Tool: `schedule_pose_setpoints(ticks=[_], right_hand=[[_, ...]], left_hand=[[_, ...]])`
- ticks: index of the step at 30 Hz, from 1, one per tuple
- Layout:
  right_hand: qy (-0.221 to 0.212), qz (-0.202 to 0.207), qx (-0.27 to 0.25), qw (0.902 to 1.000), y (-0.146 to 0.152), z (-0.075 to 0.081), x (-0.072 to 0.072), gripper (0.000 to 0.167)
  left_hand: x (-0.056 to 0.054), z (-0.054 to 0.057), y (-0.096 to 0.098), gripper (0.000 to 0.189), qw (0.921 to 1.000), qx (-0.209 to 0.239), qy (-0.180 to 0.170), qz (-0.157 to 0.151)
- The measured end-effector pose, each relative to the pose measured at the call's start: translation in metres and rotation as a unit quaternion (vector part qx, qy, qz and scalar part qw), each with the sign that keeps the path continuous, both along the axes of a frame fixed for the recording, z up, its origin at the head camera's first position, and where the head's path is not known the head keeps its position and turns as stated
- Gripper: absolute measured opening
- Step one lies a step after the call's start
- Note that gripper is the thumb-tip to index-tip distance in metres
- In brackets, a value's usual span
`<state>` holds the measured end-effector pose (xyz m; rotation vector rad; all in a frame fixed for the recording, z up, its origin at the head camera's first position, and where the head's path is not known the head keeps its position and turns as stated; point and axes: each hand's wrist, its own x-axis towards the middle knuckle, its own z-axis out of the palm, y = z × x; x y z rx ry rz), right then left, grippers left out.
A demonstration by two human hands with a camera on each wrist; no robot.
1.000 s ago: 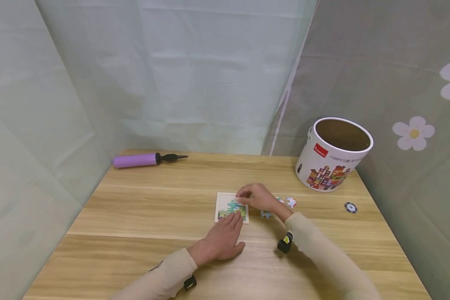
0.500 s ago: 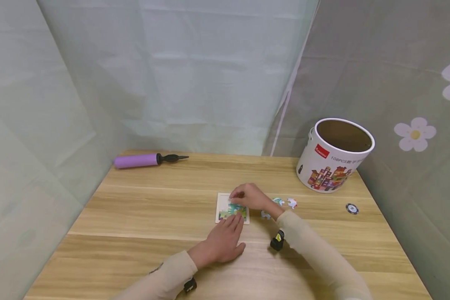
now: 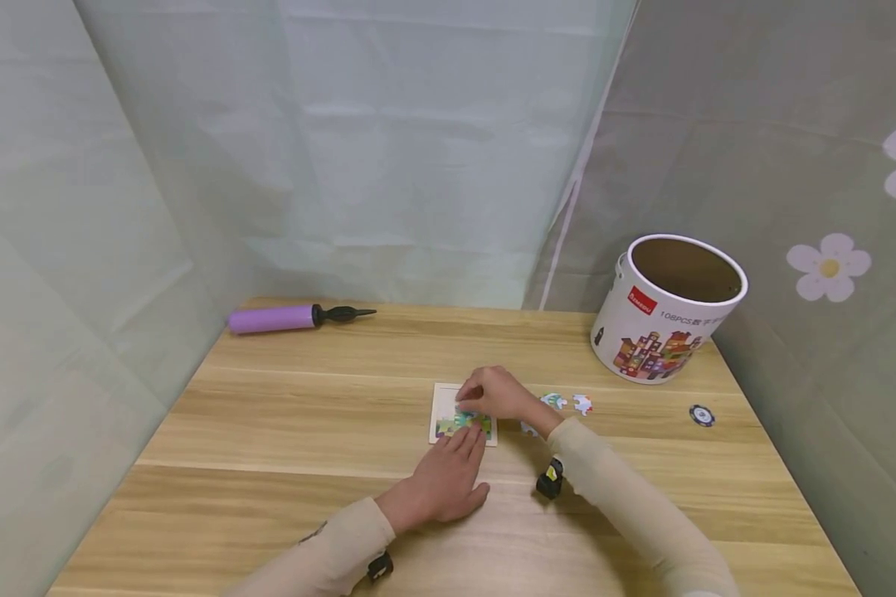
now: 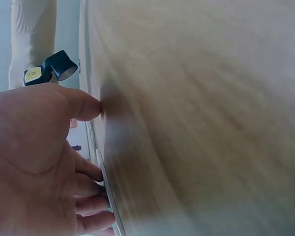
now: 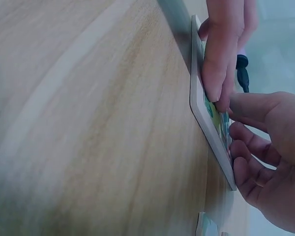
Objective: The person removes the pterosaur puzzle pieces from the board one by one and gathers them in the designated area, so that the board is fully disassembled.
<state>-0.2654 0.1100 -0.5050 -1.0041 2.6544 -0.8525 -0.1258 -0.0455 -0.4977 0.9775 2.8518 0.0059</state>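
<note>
Right hand (image 3: 496, 394) is curled over the far right part of a little puzzle tray (image 3: 445, 404), thumb and fingertips down by the pieces — can't tell if it's actually pinching one. Left hand (image 3: 451, 479) has its fingers out straight, resting on the tray's near edge, thumb off to the side.

The tray's a shallow pale-rimmed thing lying flat on the counter (image 3: 306, 414). In it there's a green and teal patch of joined pieces (image 3: 446, 427) along the near side and up toward the right, with bare board at the far left. It's roughly square so no real long axis, one edge facing the person.

Compared with a second ago, the right hand has slid left across the tray, and more of the white-and-green loose piece (image 3: 554, 401) shows past the wrist. Left hand's basically where it was.

Just right of the tray, past that piece, sits a white-and-red loose piece (image 3: 582, 405). Further out there's a poker chip (image 3: 702, 415) and a big white bucket (image 3: 642, 336) standing upright, bottom hidden — can't see what's in it. Far left, a purple pump (image 3: 275, 319) lies sideways, black nozzle pointing right.
</note>
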Motion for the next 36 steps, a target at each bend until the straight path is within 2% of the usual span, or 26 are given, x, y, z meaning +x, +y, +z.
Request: schedule_pose_setpoints(ticks=[7,14,20,29,36], right_hand=[[-0.006,0.006,-0.008,0.9999,0.0000,0.0000,-0.0002,0.010],[-0.004,-0.004,-0.001,1.0000,0.0018,0.0021,0.0006,0.013],[-0.002,-0.011,0.002,0.9999,0.0024,0.0036,0.0021,0.009],[-0.030,-0.017,-0.013,0.9993,0.0022,0.0018,0.0013,0.009],[-0.063,-0.021,-0.046,0.9967,0.0032,0.0001,0.0009,0.011]], left_hand=[[-0.0019,0.0018,0.0019,0.072,1.0000,-0.002,-0.001,0.004],[-0.0040,0.0031,0.0036,0.071,0.9998,-0.004,0.019,0.005],[-0.0055,0.0032,0.0055,0.072,0.9999,-0.001,0.012,0.008],[-0.0072,0.0010,0.0049,0.071,0.9997,0.012,0.021,0.006],[-0.0090,-0.0012,0.0036,0.070,0.9992,0.031,0.024,0.003]])
